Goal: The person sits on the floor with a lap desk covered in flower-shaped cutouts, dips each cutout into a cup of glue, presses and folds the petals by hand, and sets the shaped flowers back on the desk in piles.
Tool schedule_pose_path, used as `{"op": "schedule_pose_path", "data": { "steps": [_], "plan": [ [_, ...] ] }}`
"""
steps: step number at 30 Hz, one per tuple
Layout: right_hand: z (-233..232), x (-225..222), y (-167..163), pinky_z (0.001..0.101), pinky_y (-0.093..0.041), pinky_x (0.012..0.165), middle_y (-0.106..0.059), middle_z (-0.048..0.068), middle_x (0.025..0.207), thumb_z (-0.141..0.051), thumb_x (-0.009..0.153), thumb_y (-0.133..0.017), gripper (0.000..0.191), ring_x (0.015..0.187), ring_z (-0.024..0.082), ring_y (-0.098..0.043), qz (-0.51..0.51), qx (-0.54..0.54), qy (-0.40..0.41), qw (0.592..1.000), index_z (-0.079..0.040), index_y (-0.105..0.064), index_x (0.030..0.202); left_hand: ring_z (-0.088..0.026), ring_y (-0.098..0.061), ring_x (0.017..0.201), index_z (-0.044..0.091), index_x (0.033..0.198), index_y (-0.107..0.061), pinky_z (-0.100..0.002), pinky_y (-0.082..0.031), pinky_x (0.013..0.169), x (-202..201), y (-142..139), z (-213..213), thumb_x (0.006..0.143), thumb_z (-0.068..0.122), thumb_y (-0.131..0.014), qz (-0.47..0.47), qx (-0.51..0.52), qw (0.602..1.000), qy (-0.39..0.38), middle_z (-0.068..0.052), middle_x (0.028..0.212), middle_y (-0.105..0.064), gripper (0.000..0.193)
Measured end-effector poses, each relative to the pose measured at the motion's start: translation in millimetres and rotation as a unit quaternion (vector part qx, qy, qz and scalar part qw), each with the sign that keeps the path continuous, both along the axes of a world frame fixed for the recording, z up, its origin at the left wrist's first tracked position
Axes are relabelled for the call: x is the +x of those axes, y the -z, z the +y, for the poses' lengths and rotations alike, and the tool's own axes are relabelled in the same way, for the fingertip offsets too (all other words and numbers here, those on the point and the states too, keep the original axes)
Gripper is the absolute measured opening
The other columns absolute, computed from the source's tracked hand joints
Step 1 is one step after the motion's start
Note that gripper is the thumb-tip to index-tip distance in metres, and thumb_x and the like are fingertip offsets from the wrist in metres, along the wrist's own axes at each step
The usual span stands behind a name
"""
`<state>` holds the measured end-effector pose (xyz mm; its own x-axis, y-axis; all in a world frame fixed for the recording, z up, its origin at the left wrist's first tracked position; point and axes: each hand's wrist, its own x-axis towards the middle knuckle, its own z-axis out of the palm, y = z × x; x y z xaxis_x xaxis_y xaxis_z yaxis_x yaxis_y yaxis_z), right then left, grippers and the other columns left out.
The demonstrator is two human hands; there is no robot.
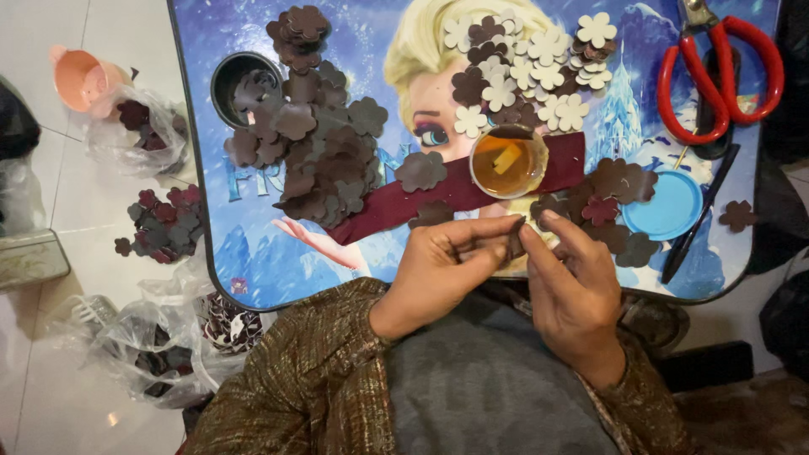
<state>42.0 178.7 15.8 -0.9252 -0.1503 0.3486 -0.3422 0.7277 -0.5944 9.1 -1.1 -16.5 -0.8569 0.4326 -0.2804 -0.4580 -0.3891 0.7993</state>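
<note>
Both hands meet at the near edge of a small blue cartoon-printed table [253,278], the left hand [442,265] and right hand [573,286] pinching a dark brown flower-shaped cutout [516,240] between closed fingers [539,244]. Just beyond the fingers stands a small round cup of amber glue [508,160] on a maroon strip [404,206]. Farther out, cream and brown flower cutouts [531,72] lie heaped; to the left of the fingers spreads a larger brown pile [324,152] beside a dark cup [244,80]. To the right sit a blue lid [670,206], a black pen [699,215] and red-handled scissors [720,72]. Plastic bags [143,337] crowd the floor at left.
</note>
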Motion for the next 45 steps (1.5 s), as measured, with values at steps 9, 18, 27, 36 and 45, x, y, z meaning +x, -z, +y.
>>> {"op": "schedule_pose_path", "data": {
  "steps": [9,18,27,36,45],
  "plan": [
    [1,7,4,0.0305,-0.055,0.089,-0.056,0.018,0.143,0.007,0.098,-0.067,0.037,0.099,0.018,-0.063,-0.046,-0.083,-0.005,0.995,0.000,-0.066,0.134,-0.016,-0.071,0.110,-0.007,0.133,-0.066,-0.029,-0.060,0.098,-4,-6,-3,0.097,-0.001,-0.071,0.013,-0.024,0.999,0.022,-0.013,0.123,-0.073,0.037],
    [2,11,8,0.0299,-0.054,0.092,-0.053,0.019,0.146,0.007,0.096,-0.066,0.037,0.104,0.018,-0.062,-0.063,-0.118,-0.020,0.991,0.004,-0.064,0.133,-0.012,-0.070,0.108,-0.006,0.127,-0.069,-0.026,-0.059,0.097,0,0,6,0.100,0.001,-0.070,0.038,-0.022,0.999,-0.016,-0.010,0.120,-0.074,0.028],
    [7,17,24,0.0299,-0.052,0.094,-0.047,0.018,0.154,0.008,0.096,-0.064,0.044,0.107,0.017,-0.058,-0.075,-0.165,-0.063,0.981,0.000,-0.061,0.139,-0.008,-0.068,0.103,-0.004,0.125,-0.068,-0.024,-0.057,0.091,-3,-4,5,0.102,-0.002,-0.065,0.035,-0.016,0.999,-0.020,-0.006,0.116,-0.074,0.023],
    [28,37,60,0.0294,-0.045,0.086,-0.039,0.014,0.165,-0.005,0.107,-0.050,0.044,0.109,0.020,-0.055,-0.274,-0.638,-0.093,0.713,0.001,-0.054,0.151,-0.009,-0.066,0.110,-0.005,0.126,-0.067,-0.024,-0.056,0.093,-1,-7,13,0.104,-0.003,-0.063,0.054,0.006,0.998,-0.018,-0.006,0.123,-0.069,0.022],
    [41,40,66,0.0290,-0.043,0.079,-0.039,0.016,0.168,-0.012,0.108,-0.053,0.048,0.104,0.020,-0.054,-0.281,-0.666,-0.069,0.688,0.001,-0.052,0.154,-0.008,-0.067,0.110,-0.004,0.128,-0.067,-0.023,-0.056,0.096,-3,-13,13,0.103,-0.001,-0.066,0.087,-0.027,0.995,-0.051,-0.006,0.124,-0.072,0.026]
  ]
}}
